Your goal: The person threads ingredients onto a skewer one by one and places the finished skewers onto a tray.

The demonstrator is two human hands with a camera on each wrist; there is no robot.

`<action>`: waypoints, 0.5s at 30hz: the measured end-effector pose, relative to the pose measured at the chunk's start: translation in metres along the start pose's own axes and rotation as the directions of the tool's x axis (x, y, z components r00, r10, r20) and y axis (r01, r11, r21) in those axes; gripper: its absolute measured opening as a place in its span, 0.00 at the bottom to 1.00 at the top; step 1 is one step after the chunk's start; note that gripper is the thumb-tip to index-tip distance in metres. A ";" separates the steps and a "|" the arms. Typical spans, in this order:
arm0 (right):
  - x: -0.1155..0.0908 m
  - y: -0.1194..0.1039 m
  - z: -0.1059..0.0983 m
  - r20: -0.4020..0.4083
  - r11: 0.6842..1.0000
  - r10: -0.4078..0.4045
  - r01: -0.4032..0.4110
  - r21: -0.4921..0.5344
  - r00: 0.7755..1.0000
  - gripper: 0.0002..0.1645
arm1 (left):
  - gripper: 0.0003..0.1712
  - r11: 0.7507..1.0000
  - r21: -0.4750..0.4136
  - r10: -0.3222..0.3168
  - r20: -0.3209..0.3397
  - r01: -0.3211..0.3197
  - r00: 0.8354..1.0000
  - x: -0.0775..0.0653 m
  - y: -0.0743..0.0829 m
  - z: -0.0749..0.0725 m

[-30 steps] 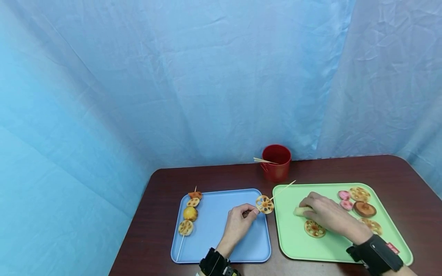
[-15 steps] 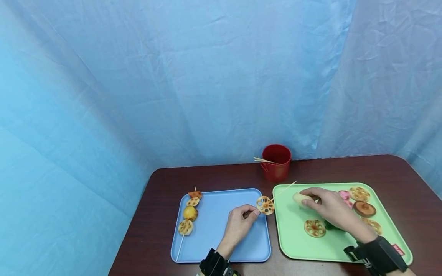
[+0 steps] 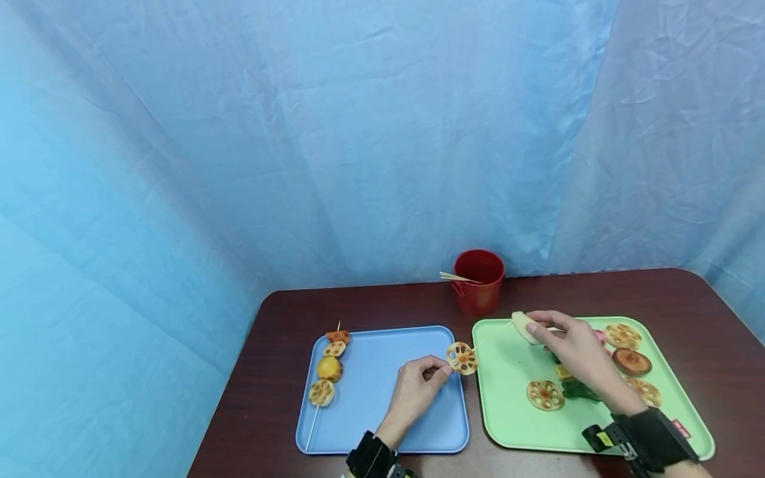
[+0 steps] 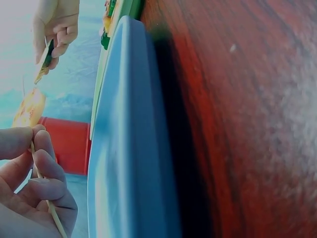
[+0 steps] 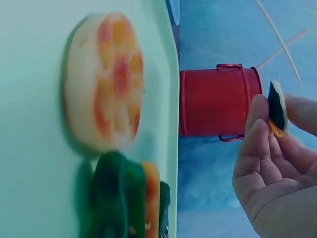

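My left hand (image 3: 418, 385) pinches a thin wooden skewer (image 4: 55, 218) over the right side of the blue tray (image 3: 388, 425). One lotus root slice (image 3: 462, 358) is threaded on it, just past the fingertips. Between thumb and fingers, my right hand (image 3: 576, 352) holds a pale food slice (image 3: 523, 328) above the far left part of the green tray (image 3: 502, 425). Dark green skin and a bit of orange show on this slice in the right wrist view. The skewer's tip points at the slice, close to it.
A loaded skewer (image 3: 329, 370) with several pieces lies along the blue tray's left side. On the green tray are more lotus root slices (image 3: 545, 396), a round brown piece (image 3: 631, 362) and dark green pieces (image 3: 578, 390). Behind stands a red cup (image 3: 478, 292) with skewers in it.
My right hand has lifted the pale slice off the green tray and brought it up and back to the skewer's tip. The left hand has stayed nearly still, moving slightly right.
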State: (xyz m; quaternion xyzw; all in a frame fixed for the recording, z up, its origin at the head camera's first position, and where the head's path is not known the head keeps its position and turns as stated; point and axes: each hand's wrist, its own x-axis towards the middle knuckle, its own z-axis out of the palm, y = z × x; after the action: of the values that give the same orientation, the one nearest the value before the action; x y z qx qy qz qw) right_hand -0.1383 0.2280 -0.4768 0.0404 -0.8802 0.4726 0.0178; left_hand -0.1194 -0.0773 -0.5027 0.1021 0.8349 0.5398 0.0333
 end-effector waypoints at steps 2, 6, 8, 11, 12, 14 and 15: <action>0.001 0.000 -0.001 -0.002 0.999 0.025 -0.025 0.024 1.000 0.33 | 0.07 1.000 0.003 -0.008 0.012 0.008 1.000 0.000 -0.001 0.000; 0.001 -0.002 -0.003 -0.010 0.998 0.053 -0.053 0.040 0.999 0.35 | 0.08 1.000 0.011 -0.028 0.035 0.028 0.999 0.000 -0.001 0.000; 0.001 -0.003 -0.004 -0.015 0.997 0.059 -0.058 0.050 0.998 0.35 | 0.08 0.999 0.013 -0.032 0.042 0.032 0.999 0.000 -0.001 0.000; 0.000 -0.004 -0.004 -0.024 0.996 0.060 -0.058 0.064 0.998 0.35 | 0.08 0.999 0.011 -0.034 0.048 0.033 0.998 0.000 -0.001 0.001; 0.000 -0.004 -0.004 -0.028 0.996 0.059 -0.057 0.070 0.998 0.34 | 0.08 0.999 0.010 -0.031 0.048 0.030 0.998 -0.001 -0.001 0.002; 0.000 -0.004 -0.004 -0.036 0.995 0.056 -0.053 0.085 0.998 0.34 | 0.08 1.000 0.010 -0.025 0.046 0.024 0.999 -0.001 -0.001 0.002; 0.000 -0.005 -0.004 -0.041 0.995 0.053 -0.049 0.092 0.998 0.33 | 0.08 1.000 0.012 -0.019 0.045 0.019 0.999 -0.002 -0.002 0.003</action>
State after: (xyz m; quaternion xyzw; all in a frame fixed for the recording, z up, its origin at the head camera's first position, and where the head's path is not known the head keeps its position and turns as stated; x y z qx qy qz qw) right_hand -0.1374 0.2284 -0.4709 0.0084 -0.8579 0.5131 0.0231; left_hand -0.1175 -0.0761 -0.5057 0.1064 0.8379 0.5324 0.0565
